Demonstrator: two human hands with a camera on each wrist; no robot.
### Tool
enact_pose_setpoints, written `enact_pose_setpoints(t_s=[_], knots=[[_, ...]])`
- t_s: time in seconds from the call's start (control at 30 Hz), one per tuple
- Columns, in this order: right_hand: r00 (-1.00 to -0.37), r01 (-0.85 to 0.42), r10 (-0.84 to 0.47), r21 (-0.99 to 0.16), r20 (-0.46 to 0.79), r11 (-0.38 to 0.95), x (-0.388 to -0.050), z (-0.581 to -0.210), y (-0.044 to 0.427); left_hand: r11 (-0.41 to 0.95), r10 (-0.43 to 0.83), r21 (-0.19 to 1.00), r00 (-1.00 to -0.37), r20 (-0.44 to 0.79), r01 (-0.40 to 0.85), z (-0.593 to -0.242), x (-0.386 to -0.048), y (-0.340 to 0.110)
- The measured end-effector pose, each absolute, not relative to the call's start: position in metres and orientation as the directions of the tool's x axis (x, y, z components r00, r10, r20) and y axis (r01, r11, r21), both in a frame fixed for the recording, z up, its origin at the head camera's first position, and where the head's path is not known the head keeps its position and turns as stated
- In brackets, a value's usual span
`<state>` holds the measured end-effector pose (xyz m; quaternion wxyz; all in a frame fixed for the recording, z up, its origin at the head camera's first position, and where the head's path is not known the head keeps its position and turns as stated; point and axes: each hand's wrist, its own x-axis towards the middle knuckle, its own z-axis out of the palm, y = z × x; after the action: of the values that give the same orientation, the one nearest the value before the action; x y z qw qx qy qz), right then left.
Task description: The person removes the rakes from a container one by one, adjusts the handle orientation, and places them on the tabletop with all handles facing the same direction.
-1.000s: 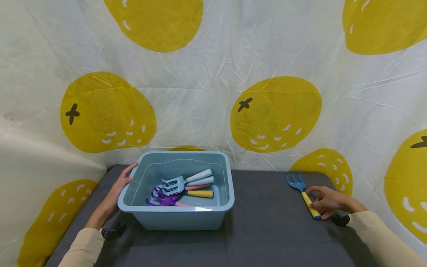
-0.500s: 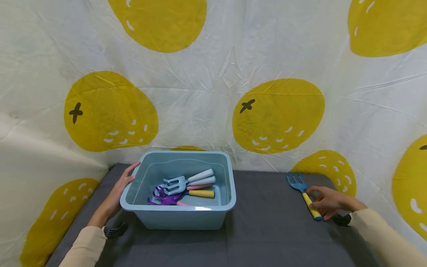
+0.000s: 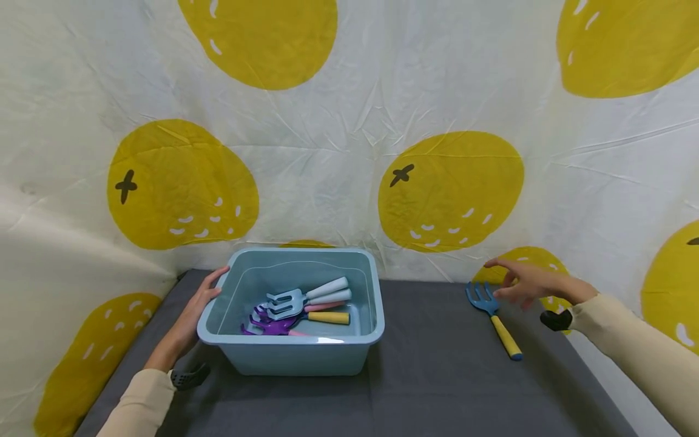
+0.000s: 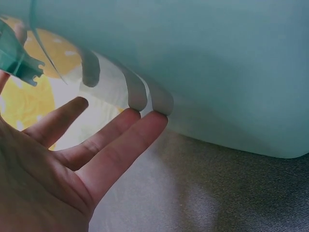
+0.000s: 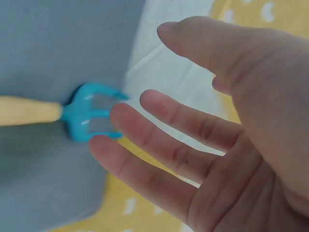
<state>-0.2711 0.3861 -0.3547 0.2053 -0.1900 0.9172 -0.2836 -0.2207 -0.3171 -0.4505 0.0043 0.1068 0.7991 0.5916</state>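
A blue fork with a yellow handle (image 3: 505,337) lies on the dark cloth at the right. Just above its tines hovers my right hand (image 3: 526,282), holding nothing; in the right wrist view its fingers are spread, with the blue fork head (image 5: 79,113) beyond the fingertips. My left hand (image 3: 188,312) rests against the left side of the light blue tub (image 3: 295,358), fingertips touching its wall (image 4: 231,87) in the left wrist view. Inside the tub lie several small tools: light blue forks (image 3: 286,303), purple ones (image 3: 275,328) and a yellow handle (image 3: 329,317).
A dark grey cloth (image 3: 426,376) covers the table under the tub and the fork. Behind it hangs a pale curtain (image 3: 338,194) with large yellow fruit shapes, reaching down to the table's back edge.
My right hand has let go of the fork's yellow handle and lifted up and away toward its tines. The fork stays lying on the cloth. My left hand remains at the tub.
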Motion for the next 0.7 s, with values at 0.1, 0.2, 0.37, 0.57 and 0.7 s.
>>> enact_pose_setpoints(t_s=[0.1,0.2,0.37,0.57,0.7], knots=[[-0.835,-0.27,-0.48,-0.561,-0.268,0.783,-0.274,-0.333,0.368,0.271,0.18,0.947,-0.976,0.124,0.171,-0.451,-0.221,-0.318],[-0.823,-0.297,-0.495,-0.532,-0.278,0.793,-0.278,-0.312,0.348,0.279,0.178,0.945,-0.976,0.124,0.171,-0.452,-0.222,-0.319],[-0.797,-0.323,-0.522,-0.516,-0.304,0.793,-0.281,-0.281,0.314,0.269,0.178,0.95,-0.977,0.115,0.161,-0.451,-0.224,-0.318],[-0.758,-0.41,-0.585,-0.487,-0.288,0.771,-0.28,-0.264,0.278,0.267,0.177,0.952,-0.979,0.104,0.149,-0.452,-0.225,-0.316],[-0.736,-0.48,-0.625,-0.45,-0.26,0.753,-0.281,-0.259,0.253,0.275,0.168,0.951,-0.981,0.098,0.142,-0.452,-0.223,-0.317]])
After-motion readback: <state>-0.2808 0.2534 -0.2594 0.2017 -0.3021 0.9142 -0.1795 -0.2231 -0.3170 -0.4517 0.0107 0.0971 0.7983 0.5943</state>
